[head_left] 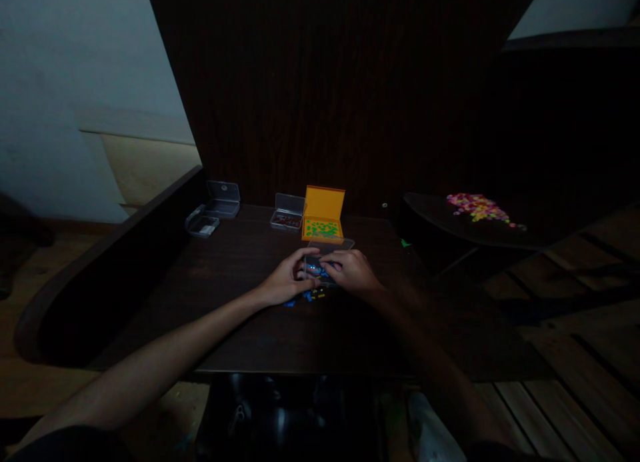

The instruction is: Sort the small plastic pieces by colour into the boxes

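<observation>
My left hand (286,280) and my right hand (353,273) meet over a small clear plastic box (320,265) on the dark wooden table (240,315). Both hands curl round the box's sides, fingers bent. Blue beads (316,270) show inside the box between my fingers. A few blue and yellow beads (306,297) lie loose on the table just under my hands. Behind the box stands an open orange case (323,222) holding green pieces.
At the table's back sit a clear box with dark contents (289,213) and two more clear boxes (215,210) at the back left. A pile of pink and yellow beads (477,207) lies on a dark surface to the right. The scene is dim.
</observation>
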Motion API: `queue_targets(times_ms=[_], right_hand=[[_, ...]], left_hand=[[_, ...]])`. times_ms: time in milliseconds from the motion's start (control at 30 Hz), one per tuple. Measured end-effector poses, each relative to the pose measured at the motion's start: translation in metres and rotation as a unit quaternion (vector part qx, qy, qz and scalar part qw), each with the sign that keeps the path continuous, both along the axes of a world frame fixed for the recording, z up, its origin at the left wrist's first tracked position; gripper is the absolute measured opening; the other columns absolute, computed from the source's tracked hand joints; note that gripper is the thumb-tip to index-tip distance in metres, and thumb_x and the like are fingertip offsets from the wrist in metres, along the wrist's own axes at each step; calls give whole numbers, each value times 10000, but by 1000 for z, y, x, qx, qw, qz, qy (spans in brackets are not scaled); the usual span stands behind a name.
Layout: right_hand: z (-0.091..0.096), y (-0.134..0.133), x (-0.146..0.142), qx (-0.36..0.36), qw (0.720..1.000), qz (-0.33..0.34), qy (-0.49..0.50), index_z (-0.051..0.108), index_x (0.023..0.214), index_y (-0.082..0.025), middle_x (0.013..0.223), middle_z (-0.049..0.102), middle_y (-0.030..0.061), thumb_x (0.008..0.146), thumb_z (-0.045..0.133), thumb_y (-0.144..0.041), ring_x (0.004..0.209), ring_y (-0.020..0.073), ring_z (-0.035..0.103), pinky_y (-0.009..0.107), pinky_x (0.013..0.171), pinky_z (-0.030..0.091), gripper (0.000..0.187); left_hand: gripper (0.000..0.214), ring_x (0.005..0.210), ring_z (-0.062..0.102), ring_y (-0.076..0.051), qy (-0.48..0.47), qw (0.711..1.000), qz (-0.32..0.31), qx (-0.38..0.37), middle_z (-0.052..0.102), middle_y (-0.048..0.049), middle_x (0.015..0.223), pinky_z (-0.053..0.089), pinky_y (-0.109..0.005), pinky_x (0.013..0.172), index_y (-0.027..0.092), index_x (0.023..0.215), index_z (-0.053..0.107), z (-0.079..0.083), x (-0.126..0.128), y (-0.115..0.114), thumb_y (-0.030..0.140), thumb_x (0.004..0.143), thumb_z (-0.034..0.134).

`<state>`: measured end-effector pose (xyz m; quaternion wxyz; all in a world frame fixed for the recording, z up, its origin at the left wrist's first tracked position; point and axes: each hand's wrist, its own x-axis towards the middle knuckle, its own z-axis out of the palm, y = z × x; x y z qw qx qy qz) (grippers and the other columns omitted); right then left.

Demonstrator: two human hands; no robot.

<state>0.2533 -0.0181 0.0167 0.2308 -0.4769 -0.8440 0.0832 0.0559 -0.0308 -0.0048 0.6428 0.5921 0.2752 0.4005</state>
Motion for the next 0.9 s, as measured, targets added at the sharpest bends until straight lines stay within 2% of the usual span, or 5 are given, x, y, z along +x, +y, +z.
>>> queue_targets(times_ms=[133, 300, 433, 733, 900], right_hand=[[4, -1, 2, 6, 1000, -8, 21, 774, 953, -201, 702, 720, 32, 832, 580, -250, 569, 127, 567, 232, 585, 389, 233], [11, -8, 5, -13, 996, 64, 53, 789, 905, -197, 571, 668, 2, 773, 567, -189, 460, 89, 470, 206, 519, 347, 259], [17, -14, 5, -34, 995, 93, 33, 787, 961, -212, 532, 646, -15, 748, 563, -189, 437, 79, 437, 201, 516, 340, 310], [18, -21, -3, 2, 994, 66, -82, 717, 1153, -263, 769, 757, 45, 749, 573, -263, 579, 159, 605, 255, 591, 394, 429], [17, -22, -5, 12, 993, 64, -96, 733, 1120, -272, 793, 762, 49, 757, 577, -273, 626, 178, 638, 265, 606, 402, 395]], left_hand=[[672, 800, 640, -124, -7, 1000, 2, -4, 649, -35, 935, 510, -263, 758, 173, 1276, 475, 2, 0, 0, 175, 680, 785], [680, 787, 638, -122, -7, 1000, 7, -8, 646, -21, 888, 500, -252, 744, 169, 1284, 463, 3, -1, 2, 183, 686, 786], [673, 788, 633, -129, -4, 1000, 16, 2, 632, -14, 862, 493, -259, 740, 170, 1287, 468, 4, -3, 4, 199, 693, 783], [707, 805, 626, -145, -4, 1000, 25, -4, 635, -15, 861, 494, -282, 769, 170, 1295, 456, 5, -4, 5, 219, 674, 791], [687, 794, 627, -140, 1, 1000, 26, -3, 643, -18, 881, 489, -274, 756, 172, 1288, 465, 6, -5, 5, 218, 681, 784]])
